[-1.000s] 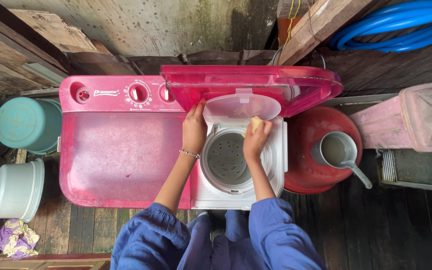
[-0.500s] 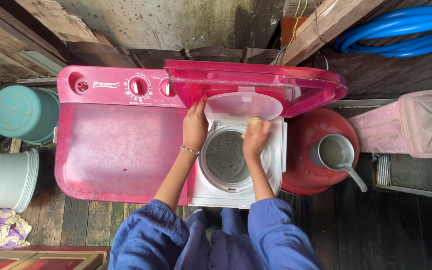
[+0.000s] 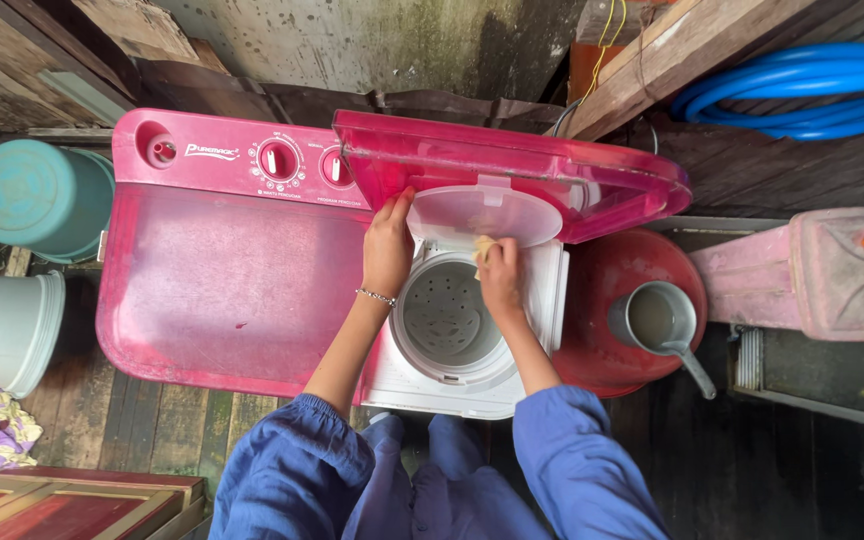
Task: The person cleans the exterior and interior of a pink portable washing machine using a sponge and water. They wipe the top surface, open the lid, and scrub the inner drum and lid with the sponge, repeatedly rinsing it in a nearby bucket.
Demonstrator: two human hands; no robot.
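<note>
The left hand point(image 3: 389, 250) grips the left edge of the clear inner lid point(image 3: 482, 215), fingers curled over its rim, above the spin tub point(image 3: 447, 320). The right hand point(image 3: 500, 278) has its fingers closed on a small yellowish cloth point(image 3: 485, 246), pressed against the lid's underside. Just beyond the fingertips stands the raised pink lid point(image 3: 512, 165).
</note>
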